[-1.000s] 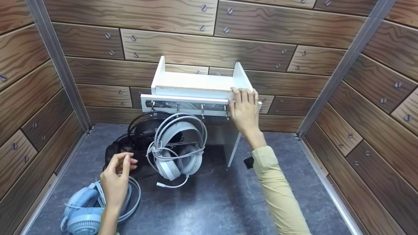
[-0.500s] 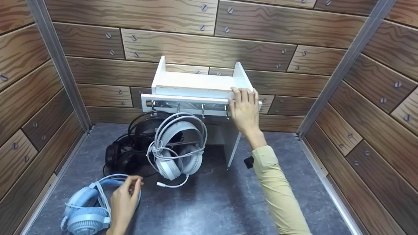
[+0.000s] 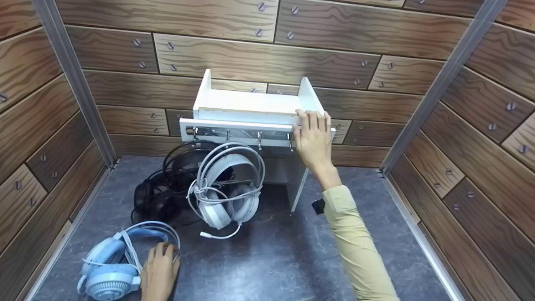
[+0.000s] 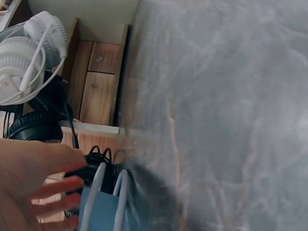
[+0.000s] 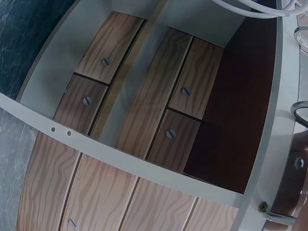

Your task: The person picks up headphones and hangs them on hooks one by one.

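Note:
At the lower left, a light-blue headset (image 3: 109, 279) lies on the floor. My left hand (image 3: 159, 265) is at the right end of its headband, fingers over the band; in the left wrist view the fingers point at the blue headband (image 4: 102, 207) with the thumb apart. My right hand (image 3: 312, 140) holds the right end of a white shelf rack (image 3: 250, 103), fingers over the top edge and thumb at the front hook rail (image 3: 242, 125). A white headset (image 3: 214, 214) with a coiled cable and a black headset (image 3: 146, 200) hang below the rail's left hooks.
Metal hooks (image 3: 260, 141) line the rail; those toward the right carry nothing. A small black object (image 3: 318, 206) sits beside my right sleeve. Wood-print walls (image 3: 355, 104) enclose the grey marbled floor (image 3: 267, 259) on three sides.
My left hand has moved down from beside the black headset to the blue headset's headband, its fingers lowering over it. The right hand stays on the rack, and the hanging headsets have not moved.

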Tool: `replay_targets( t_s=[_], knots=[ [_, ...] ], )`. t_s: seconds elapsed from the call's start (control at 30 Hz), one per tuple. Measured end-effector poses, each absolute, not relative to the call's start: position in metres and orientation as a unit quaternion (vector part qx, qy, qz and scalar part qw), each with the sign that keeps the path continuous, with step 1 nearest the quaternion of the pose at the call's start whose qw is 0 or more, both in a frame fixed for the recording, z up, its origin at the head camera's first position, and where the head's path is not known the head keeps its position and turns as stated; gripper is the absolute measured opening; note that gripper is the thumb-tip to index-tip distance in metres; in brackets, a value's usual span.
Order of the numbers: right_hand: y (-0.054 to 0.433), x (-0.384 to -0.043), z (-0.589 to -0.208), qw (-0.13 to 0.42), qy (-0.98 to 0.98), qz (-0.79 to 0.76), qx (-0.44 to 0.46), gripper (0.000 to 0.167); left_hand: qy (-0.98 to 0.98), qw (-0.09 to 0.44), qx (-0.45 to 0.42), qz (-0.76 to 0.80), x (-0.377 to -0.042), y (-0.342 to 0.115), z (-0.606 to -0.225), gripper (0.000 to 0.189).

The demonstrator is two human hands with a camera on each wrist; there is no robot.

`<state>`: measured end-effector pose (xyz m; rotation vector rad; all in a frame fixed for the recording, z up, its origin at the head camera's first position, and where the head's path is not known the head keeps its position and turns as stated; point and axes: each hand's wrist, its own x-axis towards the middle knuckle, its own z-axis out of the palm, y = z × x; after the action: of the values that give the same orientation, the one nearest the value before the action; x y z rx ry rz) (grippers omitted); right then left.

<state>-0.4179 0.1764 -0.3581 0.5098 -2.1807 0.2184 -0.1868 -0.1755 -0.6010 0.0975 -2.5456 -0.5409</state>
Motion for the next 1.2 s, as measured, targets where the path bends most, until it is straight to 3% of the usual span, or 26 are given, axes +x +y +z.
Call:
replay_targets(
  t_s=[0.13, 0.23, 0.43, 0.53, 0.97, 1.1, 1.2],
  knots=[
    [0.175, -0.419, -0.358, 0.430, -0.874, 0.090, 0.206, 0.042, -0.954, 0.223, 0.063, -0.190, -0.183, -0.177, -0.608, 0.044],
    [0.174, -0.419, -0.359, 0.429, -0.875, 0.090, 0.208, 0.042, -0.951, 0.231, 0.078, -0.189, -0.181, -0.178, -0.615, 0.048],
    [0.174, -0.419, -0.359, 0.435, -0.871, 0.089, 0.209, 0.042, -0.936, 0.317, 0.058, -0.140, -0.179, -0.178, -0.626, 0.022],
    [0.175, -0.419, -0.360, 0.438, -0.869, 0.089, 0.210, 0.042, -0.935, 0.328, 0.054, -0.124, -0.180, -0.177, -0.629, 0.011],
    [0.175, -0.419, -0.360, 0.434, -0.872, 0.091, 0.208, 0.042, -0.964, 0.183, 0.102, -0.162, -0.174, -0.182, -0.614, 0.022],
    [0.176, -0.419, -0.358, 0.438, -0.870, 0.090, 0.207, 0.042, -0.952, 0.228, 0.096, -0.177, -0.169, -0.182, -0.608, 0.032],
    [0.177, -0.419, -0.358, 0.439, -0.870, 0.092, 0.207, 0.042, -0.936, 0.299, 0.076, -0.168, -0.169, -0.181, -0.607, 0.033]
  ],
)
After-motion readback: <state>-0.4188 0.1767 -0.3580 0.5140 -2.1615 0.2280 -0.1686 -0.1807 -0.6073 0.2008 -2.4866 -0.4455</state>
